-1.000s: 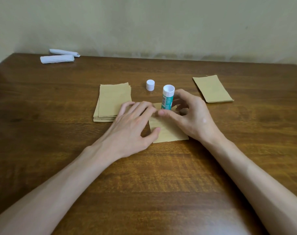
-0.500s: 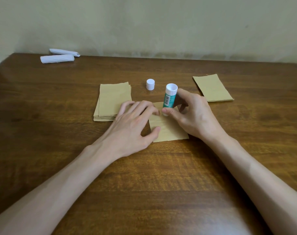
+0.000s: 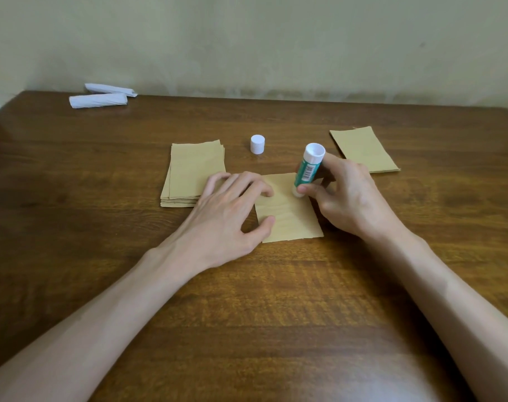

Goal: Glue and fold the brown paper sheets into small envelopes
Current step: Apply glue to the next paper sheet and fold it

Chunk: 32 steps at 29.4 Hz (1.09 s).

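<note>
Barcoded glue stick [image 3: 307, 169] now more tilted, pinched by right grip [image 3: 348, 198]; left grip [image 3: 229, 216] spread

I see bare table [image 3: 276, 314] between the forearms and down both outer sides. The lane between the stack of brown sheets [image 3: 193, 175] and the envelope pile [image 3: 363, 150] is crowded by the white cap [image 3: 258, 144], left hand [image 3: 229, 210], and right hand [image 3: 345, 198] gripping the tilted glue stick [image 3: 307, 169]. Two white paper rolls [image 3: 99, 100] occupy the far left corner.

Your left hand [image 3: 232, 207] lies palm down, fingers spread toward 1 o'clock, thumb out (fingertips pressing the sheet [image 3: 290, 219]). Your right hand [image 3: 348, 198] curls round the glue stick [image 3: 306, 172], its forearm lying toward 5 o'clock.
</note>
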Each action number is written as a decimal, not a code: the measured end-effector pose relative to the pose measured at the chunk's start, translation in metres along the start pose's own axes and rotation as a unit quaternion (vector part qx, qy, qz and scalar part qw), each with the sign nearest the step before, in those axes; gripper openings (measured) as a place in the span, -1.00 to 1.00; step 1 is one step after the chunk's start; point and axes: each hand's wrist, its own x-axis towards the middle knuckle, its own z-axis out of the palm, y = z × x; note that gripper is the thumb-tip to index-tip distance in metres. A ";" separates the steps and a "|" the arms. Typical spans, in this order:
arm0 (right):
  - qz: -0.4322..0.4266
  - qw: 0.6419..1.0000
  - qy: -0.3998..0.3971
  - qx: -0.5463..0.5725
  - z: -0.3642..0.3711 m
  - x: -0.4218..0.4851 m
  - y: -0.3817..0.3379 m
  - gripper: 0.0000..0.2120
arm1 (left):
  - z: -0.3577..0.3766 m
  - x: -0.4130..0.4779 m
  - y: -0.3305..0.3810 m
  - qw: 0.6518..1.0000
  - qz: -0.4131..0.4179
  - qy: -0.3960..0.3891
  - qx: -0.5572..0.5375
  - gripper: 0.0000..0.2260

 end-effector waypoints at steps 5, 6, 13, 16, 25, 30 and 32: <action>0.029 1.000 0.000 -0.001 -0.004 -0.001 0.000 -0.75 | 0.000 -0.001 0.000 1.000 0.004 0.006 -0.002 -0.64; 0.035 0.999 -0.001 0.000 -0.004 -0.001 0.000 -0.75 | 0.000 -0.001 0.000 1.000 0.004 0.006 -0.003 -0.64; 0.055 0.988 0.055 0.137 -0.011 -0.006 -0.001 -0.71 | 0.000 0.000 0.000 1.000 0.003 0.005 -0.006 -0.65; 0.046 0.972 0.105 0.207 -0.012 -0.006 -0.003 -0.70 | 0.001 0.000 0.000 1.000 0.002 0.005 -0.004 -0.65; -0.028 0.992 0.016 0.123 0.013 0.000 -0.005 -0.78 | 0.000 0.003 0.000 1.000 0.001 -0.003 -0.011 -0.62; -0.048 0.995 0.004 0.088 0.019 0.001 -0.009 -0.79 | 0.001 0.004 0.000 1.000 -0.002 -0.006 -0.003 -0.59; -0.049 0.995 0.007 0.091 0.018 0.001 -0.009 -0.72 | 0.001 0.004 0.000 1.000 -0.002 -0.008 -0.003 -0.59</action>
